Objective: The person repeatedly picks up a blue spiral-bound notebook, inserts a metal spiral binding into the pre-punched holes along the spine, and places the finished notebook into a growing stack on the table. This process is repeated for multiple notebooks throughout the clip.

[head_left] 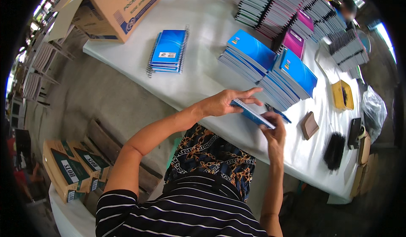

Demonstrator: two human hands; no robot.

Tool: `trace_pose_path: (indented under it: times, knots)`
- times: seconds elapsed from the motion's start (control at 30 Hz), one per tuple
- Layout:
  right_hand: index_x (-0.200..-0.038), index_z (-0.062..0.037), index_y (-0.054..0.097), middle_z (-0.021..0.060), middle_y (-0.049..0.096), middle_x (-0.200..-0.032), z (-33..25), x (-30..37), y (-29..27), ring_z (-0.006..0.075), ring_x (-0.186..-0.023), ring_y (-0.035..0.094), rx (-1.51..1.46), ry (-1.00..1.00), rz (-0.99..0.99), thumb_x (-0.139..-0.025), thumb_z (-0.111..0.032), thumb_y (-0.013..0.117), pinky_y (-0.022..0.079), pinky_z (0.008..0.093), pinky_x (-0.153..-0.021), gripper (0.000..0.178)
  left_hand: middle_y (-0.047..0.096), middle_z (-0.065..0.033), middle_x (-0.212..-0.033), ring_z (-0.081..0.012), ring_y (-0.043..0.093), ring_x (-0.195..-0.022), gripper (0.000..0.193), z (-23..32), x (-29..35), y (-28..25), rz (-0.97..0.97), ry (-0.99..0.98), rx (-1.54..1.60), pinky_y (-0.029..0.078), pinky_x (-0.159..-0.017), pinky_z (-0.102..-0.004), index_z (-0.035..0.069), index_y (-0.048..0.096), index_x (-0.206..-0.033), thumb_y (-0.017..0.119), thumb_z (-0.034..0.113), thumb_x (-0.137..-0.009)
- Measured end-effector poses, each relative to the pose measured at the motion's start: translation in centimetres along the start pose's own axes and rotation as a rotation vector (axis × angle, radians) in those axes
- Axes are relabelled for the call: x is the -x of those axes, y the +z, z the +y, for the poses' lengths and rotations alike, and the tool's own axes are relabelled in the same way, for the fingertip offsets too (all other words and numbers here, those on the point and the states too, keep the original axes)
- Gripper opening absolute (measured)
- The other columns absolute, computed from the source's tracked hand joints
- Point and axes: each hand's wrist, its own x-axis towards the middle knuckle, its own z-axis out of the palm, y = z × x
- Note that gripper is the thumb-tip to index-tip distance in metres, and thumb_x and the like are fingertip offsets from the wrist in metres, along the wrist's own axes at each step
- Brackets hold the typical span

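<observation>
A small blue notebook [253,113] is held at a tilt over the near edge of the table, its pale page edges turned up. My left hand [230,103] grips its left end, with some fingers stretched out above it. Closed round the right end is my right hand [275,129]. Just beyond that hand lies a slim dark blue tool [279,113], partly hidden, whose kind I cannot make out. Two stacks of blue notebooks [249,51] [296,74] stand right behind my hands. Farther left sits a smaller pile of spiral-bound blue notebooks [169,47].
Tall stacks of spiral notebooks [270,9] fill the far right. A cardboard box [118,11] stands at the far left corner. On the right are a brown block [310,125], a black brush [335,150], a yellow tray [342,95] and a plastic bag [374,112]. Cartons [69,169] sit lower left.
</observation>
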Motion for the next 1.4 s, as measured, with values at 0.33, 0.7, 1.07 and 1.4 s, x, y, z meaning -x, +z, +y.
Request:
trace_pose_path:
  times: [0.33,0.7,1.07,1.4]
  knots:
    - [-0.112,-0.0015,0.052,0.0047,0.057,-0.104,3.9,-1.4,1.3,0.0116,-0.095,0.052,-0.109,-0.098,0.035,-0.095,0.000,0.055,0.042,0.0240,-0.085,0.017,0.040,-0.0098,-0.152,-0.0299,0.034,-0.142,0.074,3.8,-2.0,3.8,0.236,0.230,-1.036,0.026,-0.114,-0.0496,0.014,0.031,-0.152,0.065,0.030,-0.088]
    - [-0.098,-0.0010,0.069,0.0086,0.071,-0.094,4.1,-3.1,-21.2,0.0170,-0.090,0.066,0.653,-0.206,0.697,-0.079,0.010,0.061,0.053,0.0327,-0.077,0.023,0.061,-0.0001,-0.132,-0.0305,0.059,-0.120,0.060,1.5,-4.6,5.6,-0.027,0.049,-1.363,0.046,-0.102,-0.0465,0.022,0.049,-0.141,0.067,0.026,-0.084]
    - [-0.106,-0.0010,0.066,0.0239,0.066,-0.088,11.8,-6.9,-32.9,0.0329,-0.088,0.065,0.943,0.005,0.709,-0.076,0.009,0.049,0.050,0.0416,-0.080,0.036,0.066,-0.0027,-0.122,-0.0289,0.064,-0.109,0.053,3.5,-4.7,6.5,-0.127,-0.145,-1.198,0.050,-0.098,-0.0441,0.027,0.051,-0.139,0.063,0.026,-0.087]
    - [-0.102,-0.0115,0.074,0.0046,0.066,-0.094,-1.8,-0.1,-10.6,0.0163,-0.079,0.062,0.443,-0.255,0.134,-0.081,-0.003,0.073,0.049,0.0318,-0.070,0.023,0.066,-0.0047,-0.123,-0.0332,0.062,-0.114,0.051,2.4,-4.6,6.5,-0.117,-0.073,-1.333,0.048,-0.098,-0.0448,0.029,0.048,-0.141,0.058,0.035,-0.092]
